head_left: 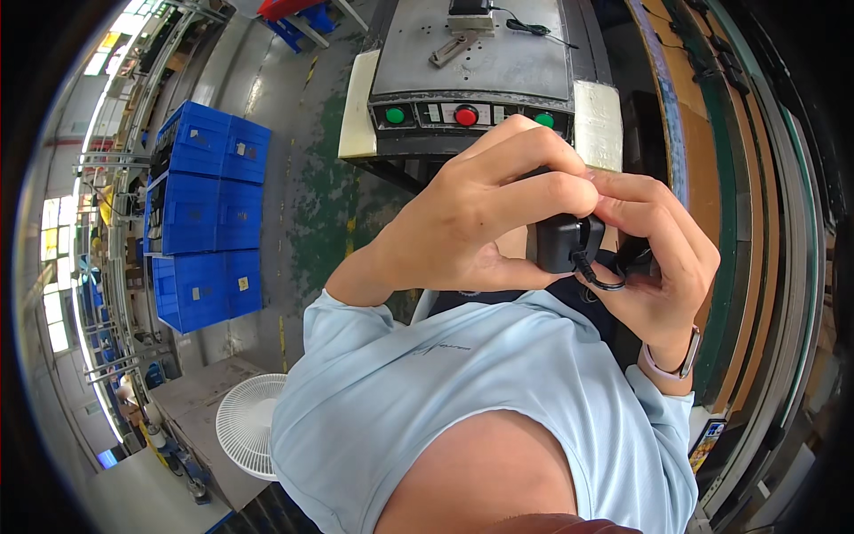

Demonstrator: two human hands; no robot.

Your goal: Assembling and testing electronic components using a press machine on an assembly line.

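Observation:
In front of my chest I hold a black power adapter (558,243) with both hands. My left hand (480,200) is closed around its housing, the thumb below and the fingers over the top. My right hand (663,240) is closed at the adapter's right side, fingertips meeting those of the left. A black cord (605,283) leaves the adapter's lower end, and its coiled part lies in my right palm. The fingers hide much of the housing.
Ahead stands a metal-topped machine (498,67) with green and red buttons and pale padded corners. A metal piece (454,50) and another black cord (528,28) lie on it. Blue bins (209,214) are stacked left, near a white fan (253,425). A long rail-edged bench (743,222) runs along the right.

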